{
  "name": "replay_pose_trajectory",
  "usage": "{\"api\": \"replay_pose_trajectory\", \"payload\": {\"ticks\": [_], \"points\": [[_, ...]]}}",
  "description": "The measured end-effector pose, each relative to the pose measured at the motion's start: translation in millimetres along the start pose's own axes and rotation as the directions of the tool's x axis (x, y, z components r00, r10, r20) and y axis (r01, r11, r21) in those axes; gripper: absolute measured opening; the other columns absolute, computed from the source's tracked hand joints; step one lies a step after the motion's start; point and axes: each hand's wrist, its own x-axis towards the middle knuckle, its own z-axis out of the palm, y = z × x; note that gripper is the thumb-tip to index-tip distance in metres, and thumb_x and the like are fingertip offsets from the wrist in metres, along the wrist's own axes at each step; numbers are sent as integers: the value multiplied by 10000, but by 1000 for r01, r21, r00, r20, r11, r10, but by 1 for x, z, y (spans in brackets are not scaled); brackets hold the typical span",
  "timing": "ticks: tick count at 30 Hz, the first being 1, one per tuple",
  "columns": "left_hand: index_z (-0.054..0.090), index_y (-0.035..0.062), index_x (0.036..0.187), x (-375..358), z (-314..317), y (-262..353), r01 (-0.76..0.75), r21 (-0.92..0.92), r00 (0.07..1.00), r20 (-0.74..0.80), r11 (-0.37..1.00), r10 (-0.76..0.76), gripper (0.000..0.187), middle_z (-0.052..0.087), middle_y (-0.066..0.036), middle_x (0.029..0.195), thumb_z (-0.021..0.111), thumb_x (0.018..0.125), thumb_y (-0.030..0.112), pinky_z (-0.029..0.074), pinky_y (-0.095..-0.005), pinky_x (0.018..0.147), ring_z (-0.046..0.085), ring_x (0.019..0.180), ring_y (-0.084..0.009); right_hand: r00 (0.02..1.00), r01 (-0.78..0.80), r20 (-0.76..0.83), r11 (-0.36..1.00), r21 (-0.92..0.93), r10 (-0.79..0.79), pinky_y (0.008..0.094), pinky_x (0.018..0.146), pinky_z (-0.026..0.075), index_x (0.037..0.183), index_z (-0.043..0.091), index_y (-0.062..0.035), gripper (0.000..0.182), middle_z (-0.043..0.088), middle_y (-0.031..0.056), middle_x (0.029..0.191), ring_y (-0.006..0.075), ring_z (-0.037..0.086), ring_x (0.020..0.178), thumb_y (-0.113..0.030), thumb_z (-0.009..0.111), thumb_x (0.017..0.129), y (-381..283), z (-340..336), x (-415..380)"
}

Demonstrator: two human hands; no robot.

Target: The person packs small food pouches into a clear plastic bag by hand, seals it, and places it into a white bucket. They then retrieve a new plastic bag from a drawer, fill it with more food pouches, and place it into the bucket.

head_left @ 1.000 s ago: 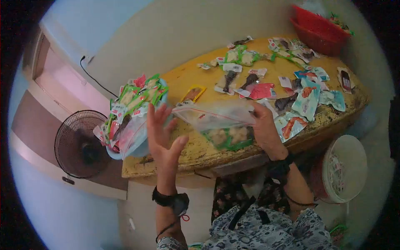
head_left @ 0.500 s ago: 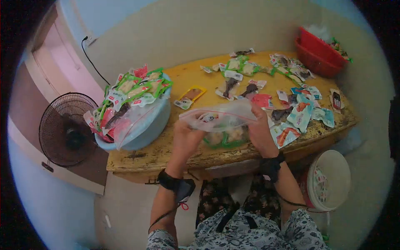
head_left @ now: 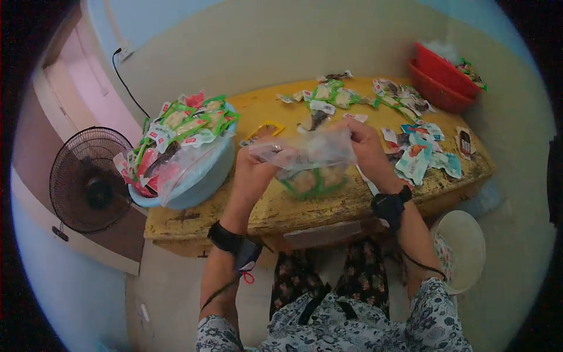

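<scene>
A clear zip bag [head_left: 321, 154] is stretched between my two hands above the front of the yellow table. My left hand [head_left: 255, 169] pinches its left top corner, while the fingers of my right hand [head_left: 368, 154] are closed on the right one. In the lower part of the bag sit green-edged packets of pale food [head_left: 316, 180]. Behind the bag lie a yellow-edged packet [head_left: 267, 132] and a clear packet with dark contents [head_left: 318, 119]. Blue and white packets [head_left: 414, 159] lie to the right of my right hand.
On the left of the table [head_left: 193, 227], a blue basin [head_left: 212, 176] is heaped with packets. Red baskets [head_left: 443, 85] stand at the back right. A white bucket [head_left: 469, 252] holding packets is on the floor at right, and a black fan [head_left: 88, 182] stands at left.
Both hands have risen with the bag, the right one more. The bag's mouth and red zip line show less than before. The whole view has shifted slightly.
</scene>
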Motion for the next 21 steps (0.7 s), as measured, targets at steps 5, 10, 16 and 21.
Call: {"api": "replay_pose_trajectory", "payload": {"ticks": [5, 10, 16, 21], "points": [[739, -13, 989, 2, 3, 7, 55, -111, 996, -61, 992, -62, 139, 724, -48, 907, 762, 872, 58, 538, -262, 711, 661, 784, -108, 994, 105, -23, 990, -93, -108, 303, 818, 509, 1078, 717, -40, 190, 700, 36, 959, 127, 628, 911, -106, 602, 942, 17, -1, 3], [728, -9, 986, 13, -2, 13, -40, -64, 996, -76, 997, 35, 139, 725, -59, 925, 765, 858, 32, 562, -276, 766, 682, 831, -122, 998, 47, -35, 996, -81, -50, 284, 811, 530, 1050, 715, -26, 167, 709, 22, 914, 99, 645, 855, -162, 663, 969, -3, -13, 9], [701, -3, 1009, 15, -2, 25, -24, -120, 995, -97, 993, 12, 175, 719, -53, 955, 773, 855, 35, 562, -278, 790, 676, 878, -124, 997, 45, -67, 987, 152, -35, 299, 830, 556, 1014, 698, -5, 211, 729, 56, 920, 131, 688, 867, -202, 626, 999, -29, -7, 10], [673, 10, 1041, 19, -5, 33, -16, -135, 994, -107, 991, 2, 228, 710, -39, 959, 791, 853, 66, 546, -268, 796, 660, 859, -105, 992, 62, -120, 990, 127, -46, 297, 821, 565, 1014, 684, -10, 194, 729, 66, 916, 143, 701, 857, -193, 619, 1003, -49, -15, 12]]}}
